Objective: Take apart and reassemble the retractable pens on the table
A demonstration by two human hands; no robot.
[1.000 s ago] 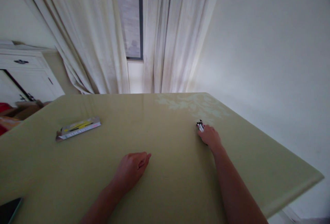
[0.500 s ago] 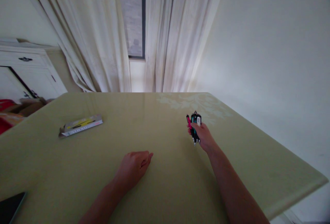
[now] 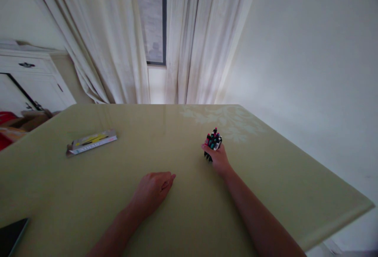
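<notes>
A bundle of several pens (image 3: 214, 140), mostly black with pink, teal and white parts, is gripped in my right hand (image 3: 218, 157) right of the table's middle. The pens stand fairly upright, their caps or ends pointing up and slightly away. My left hand (image 3: 155, 190) rests on the green table (image 3: 183, 217) nearer to me, its fingers curled in; whether anything is inside the curl is hidden. On the left part of the table lies a long, flat box (image 3: 93, 142) with a yellow print.
A dark flat device (image 3: 12, 235) lies at the near left corner of the view. Behind the table hang pale curtains (image 3: 109, 44) beside a window. A white cabinet (image 3: 32, 79) stands at the far left, with a wall at the right.
My right hand has moved left with the pens and turned them, so their upper ends now face me more. My left hand has stayed in place.
</notes>
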